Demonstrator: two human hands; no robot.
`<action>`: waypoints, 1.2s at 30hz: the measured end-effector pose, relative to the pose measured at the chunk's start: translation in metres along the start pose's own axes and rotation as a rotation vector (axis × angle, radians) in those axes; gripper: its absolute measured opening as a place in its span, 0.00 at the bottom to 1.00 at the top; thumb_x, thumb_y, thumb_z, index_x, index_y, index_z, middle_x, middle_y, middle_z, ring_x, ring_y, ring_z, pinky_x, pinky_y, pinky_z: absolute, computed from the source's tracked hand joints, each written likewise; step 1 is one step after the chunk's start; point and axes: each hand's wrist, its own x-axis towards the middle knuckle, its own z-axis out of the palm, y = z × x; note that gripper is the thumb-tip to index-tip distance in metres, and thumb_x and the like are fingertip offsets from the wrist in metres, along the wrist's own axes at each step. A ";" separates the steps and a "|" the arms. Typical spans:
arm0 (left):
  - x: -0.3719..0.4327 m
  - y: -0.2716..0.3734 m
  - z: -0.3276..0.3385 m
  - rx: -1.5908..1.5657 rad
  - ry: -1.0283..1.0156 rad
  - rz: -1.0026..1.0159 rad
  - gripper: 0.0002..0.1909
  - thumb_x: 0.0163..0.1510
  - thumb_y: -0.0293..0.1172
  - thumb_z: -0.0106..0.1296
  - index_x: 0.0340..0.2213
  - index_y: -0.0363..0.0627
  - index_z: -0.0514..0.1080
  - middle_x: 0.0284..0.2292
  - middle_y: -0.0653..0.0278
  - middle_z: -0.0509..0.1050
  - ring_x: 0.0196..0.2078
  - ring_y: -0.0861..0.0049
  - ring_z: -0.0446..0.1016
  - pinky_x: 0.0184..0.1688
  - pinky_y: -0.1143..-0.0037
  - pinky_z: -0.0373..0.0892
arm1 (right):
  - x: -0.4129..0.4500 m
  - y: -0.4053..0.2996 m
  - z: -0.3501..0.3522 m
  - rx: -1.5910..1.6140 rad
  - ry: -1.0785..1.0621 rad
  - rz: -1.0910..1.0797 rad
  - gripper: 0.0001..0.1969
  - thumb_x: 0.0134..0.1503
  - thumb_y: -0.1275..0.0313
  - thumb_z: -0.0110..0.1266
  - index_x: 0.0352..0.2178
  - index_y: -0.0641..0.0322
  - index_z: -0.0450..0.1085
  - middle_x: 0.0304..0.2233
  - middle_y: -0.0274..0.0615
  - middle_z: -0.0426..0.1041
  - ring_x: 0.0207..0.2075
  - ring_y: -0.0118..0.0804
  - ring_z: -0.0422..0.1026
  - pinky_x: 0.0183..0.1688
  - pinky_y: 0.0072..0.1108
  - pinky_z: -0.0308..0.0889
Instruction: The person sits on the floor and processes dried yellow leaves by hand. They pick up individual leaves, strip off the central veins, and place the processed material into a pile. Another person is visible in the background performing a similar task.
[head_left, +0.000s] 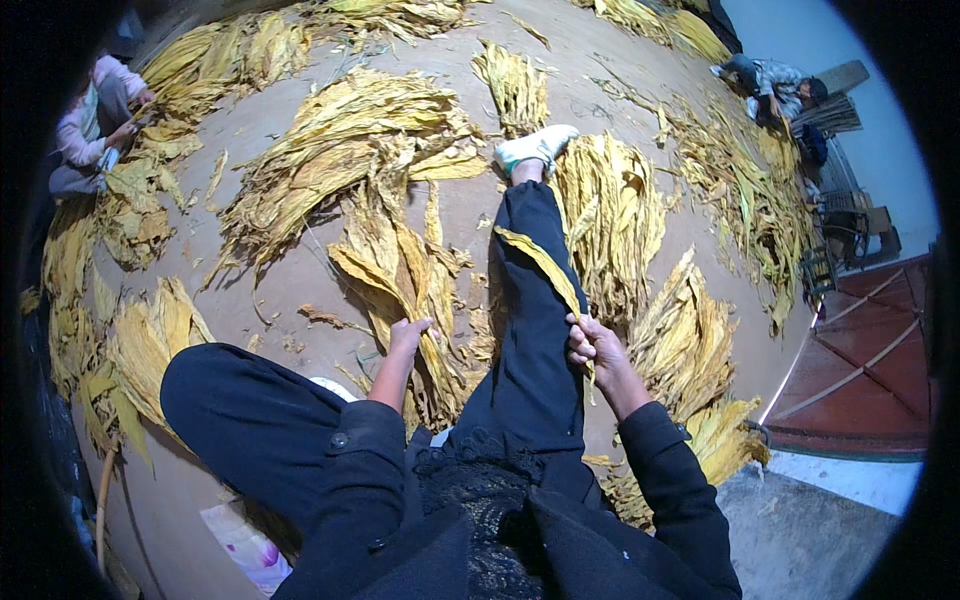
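My right hand (598, 346) pinches the narrow end of one long yellow dried tobacco leaf (541, 259). The leaf slants up and to the left across my outstretched trouser leg. My left hand (409, 336) closes around the stem end of some curled tobacco leaves (367, 271), which fan out away from me. How many leaves it holds cannot be made out. Under and beside that hand is a loose heap of leaves (442, 382) between my legs. A pile of flattened leaves (611, 217) lies just right of my extended leg.
A large leaf pile (337, 150) lies ahead on the left, and a smaller bundle (516, 86) beyond my shoe (536, 146). One person (94, 124) handles leaves at far left; another (784, 94) crouches at far right. A dark red panel (855, 360) borders the right side.
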 end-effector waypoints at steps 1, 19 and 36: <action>0.003 -0.007 -0.001 -0.019 0.024 0.011 0.11 0.43 0.27 0.52 0.30 0.33 0.69 0.23 0.61 0.73 0.24 0.77 0.70 0.28 0.79 0.65 | 0.001 0.003 0.002 -0.015 0.000 -0.019 0.11 0.56 0.67 0.39 0.34 0.64 0.61 0.15 0.30 0.59 0.09 0.18 0.49 0.13 0.13 0.50; 0.011 -0.022 0.004 0.141 0.106 0.019 0.10 0.41 0.27 0.56 0.27 0.37 0.69 0.24 0.65 0.71 0.24 0.79 0.69 0.29 0.78 0.65 | -0.003 0.015 -0.008 0.139 0.043 -0.167 0.11 0.56 0.66 0.38 0.32 0.64 0.62 0.12 0.25 0.52 0.08 0.16 0.47 0.08 0.11 0.47; 0.010 -0.026 0.010 0.200 0.163 0.033 0.10 0.39 0.29 0.55 0.25 0.35 0.69 0.21 0.63 0.71 0.22 0.77 0.69 0.26 0.77 0.65 | -0.006 0.013 -0.004 0.099 0.068 -0.178 0.11 0.55 0.68 0.38 0.33 0.67 0.62 0.13 0.26 0.54 0.09 0.15 0.49 0.10 0.10 0.49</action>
